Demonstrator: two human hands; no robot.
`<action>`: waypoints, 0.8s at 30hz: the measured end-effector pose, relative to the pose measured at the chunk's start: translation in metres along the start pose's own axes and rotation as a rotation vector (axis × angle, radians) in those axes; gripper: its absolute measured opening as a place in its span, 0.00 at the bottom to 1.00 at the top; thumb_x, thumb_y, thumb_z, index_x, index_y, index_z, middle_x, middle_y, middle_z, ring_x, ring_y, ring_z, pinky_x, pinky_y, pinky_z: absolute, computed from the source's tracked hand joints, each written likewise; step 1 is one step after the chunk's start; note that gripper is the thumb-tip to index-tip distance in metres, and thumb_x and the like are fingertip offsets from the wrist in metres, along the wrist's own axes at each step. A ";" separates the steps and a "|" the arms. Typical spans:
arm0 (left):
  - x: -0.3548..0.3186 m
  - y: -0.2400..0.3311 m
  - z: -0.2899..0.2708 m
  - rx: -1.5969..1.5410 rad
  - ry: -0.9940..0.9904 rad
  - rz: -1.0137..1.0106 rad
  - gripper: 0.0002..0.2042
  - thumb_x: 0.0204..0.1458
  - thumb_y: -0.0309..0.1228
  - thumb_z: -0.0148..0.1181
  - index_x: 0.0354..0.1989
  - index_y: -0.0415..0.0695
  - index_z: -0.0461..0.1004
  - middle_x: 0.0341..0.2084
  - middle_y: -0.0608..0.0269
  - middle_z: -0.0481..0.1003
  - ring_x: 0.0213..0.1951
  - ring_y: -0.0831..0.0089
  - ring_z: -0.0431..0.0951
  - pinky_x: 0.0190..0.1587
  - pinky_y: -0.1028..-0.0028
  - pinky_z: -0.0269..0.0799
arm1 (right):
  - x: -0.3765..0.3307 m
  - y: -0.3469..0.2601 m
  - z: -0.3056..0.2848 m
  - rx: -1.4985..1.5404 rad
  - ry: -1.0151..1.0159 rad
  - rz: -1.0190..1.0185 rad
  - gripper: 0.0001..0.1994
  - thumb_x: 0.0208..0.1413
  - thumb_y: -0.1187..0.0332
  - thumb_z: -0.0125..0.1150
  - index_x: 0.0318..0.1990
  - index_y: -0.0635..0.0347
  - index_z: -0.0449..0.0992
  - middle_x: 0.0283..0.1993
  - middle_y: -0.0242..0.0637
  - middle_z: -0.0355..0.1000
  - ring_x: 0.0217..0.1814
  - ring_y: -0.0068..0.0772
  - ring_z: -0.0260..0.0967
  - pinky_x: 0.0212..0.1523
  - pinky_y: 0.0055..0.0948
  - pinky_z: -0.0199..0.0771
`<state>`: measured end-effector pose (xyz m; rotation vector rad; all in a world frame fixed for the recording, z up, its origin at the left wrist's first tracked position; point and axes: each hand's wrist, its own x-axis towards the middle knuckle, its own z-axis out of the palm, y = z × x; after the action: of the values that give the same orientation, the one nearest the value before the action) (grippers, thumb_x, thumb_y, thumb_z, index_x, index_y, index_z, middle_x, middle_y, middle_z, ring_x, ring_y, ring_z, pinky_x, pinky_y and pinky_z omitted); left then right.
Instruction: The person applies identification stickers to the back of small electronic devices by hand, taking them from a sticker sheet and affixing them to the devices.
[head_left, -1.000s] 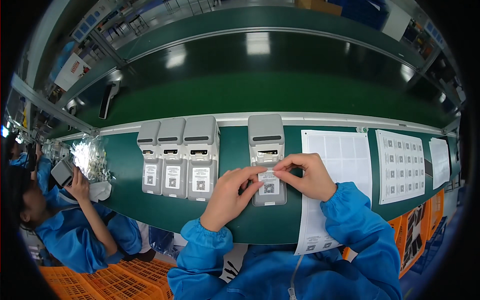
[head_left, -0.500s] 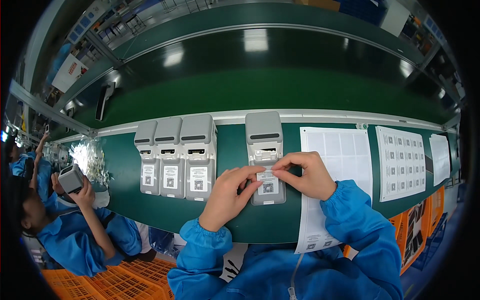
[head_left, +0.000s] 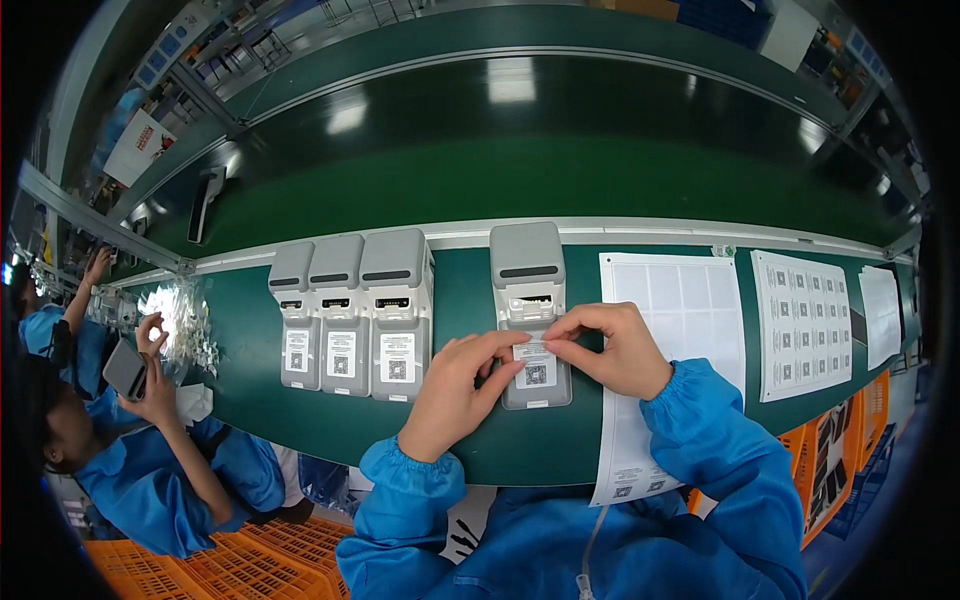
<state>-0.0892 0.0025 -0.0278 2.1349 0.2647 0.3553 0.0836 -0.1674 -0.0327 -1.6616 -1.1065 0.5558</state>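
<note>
In the head view, the person's left hand (head_left: 455,395) and right hand (head_left: 610,350) meet over a grey rectangular plastic device (head_left: 532,310) that lies flat on the green work surface (head_left: 470,440), just in front of the person and a little apart from the others. Both hands sit on a small white square label with a dark printed code (head_left: 536,368) on the lower half of the device. The left hand's fingers are stretched out and pressed down at the label's left edge; the right hand's thumb and fingers are drawn together, pinching or pressing the label's upper right edge. Working from both sides looks like a way to keep the label square and flat against the casing.

To the left, three matching grey plastic devices (head_left: 350,315) stand side by side, touching, each already bearing a white code label in the same spot. To the right of the hands lies a large white backing sheet with mostly empty squares (head_left: 680,330), close enough to reach; further right is a white sheet still full of code labels (head_left: 805,325). Behind the row runs a dark green conveyor belt (head_left: 520,180).

At the far left a co-worker in a blue coat (head_left: 150,470) holds up a small grey object (head_left: 125,368).
</note>
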 end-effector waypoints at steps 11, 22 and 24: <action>-0.001 0.001 0.000 0.016 -0.014 -0.014 0.20 0.51 0.26 0.76 0.54 0.47 0.83 0.27 0.69 0.79 0.29 0.72 0.70 0.37 0.71 0.68 | -0.001 -0.002 0.000 -0.003 0.006 -0.010 0.05 0.59 0.74 0.74 0.41 0.63 0.87 0.36 0.42 0.85 0.38 0.35 0.85 0.43 0.29 0.84; -0.004 0.001 0.002 0.077 -0.002 0.038 0.23 0.49 0.26 0.77 0.56 0.45 0.81 0.31 0.65 0.77 0.34 0.70 0.73 0.39 0.69 0.71 | -0.002 -0.001 0.001 0.013 0.020 -0.022 0.05 0.58 0.75 0.74 0.40 0.64 0.87 0.36 0.43 0.85 0.38 0.35 0.85 0.43 0.29 0.84; -0.006 0.003 0.003 0.106 0.005 0.068 0.24 0.49 0.26 0.77 0.57 0.45 0.80 0.33 0.63 0.77 0.35 0.69 0.73 0.40 0.69 0.72 | -0.002 -0.001 0.002 0.012 0.022 -0.027 0.05 0.58 0.75 0.74 0.40 0.64 0.87 0.36 0.43 0.84 0.38 0.35 0.85 0.43 0.29 0.84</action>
<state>-0.0936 -0.0036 -0.0281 2.2514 0.2182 0.3944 0.0806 -0.1683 -0.0327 -1.6358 -1.1064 0.5249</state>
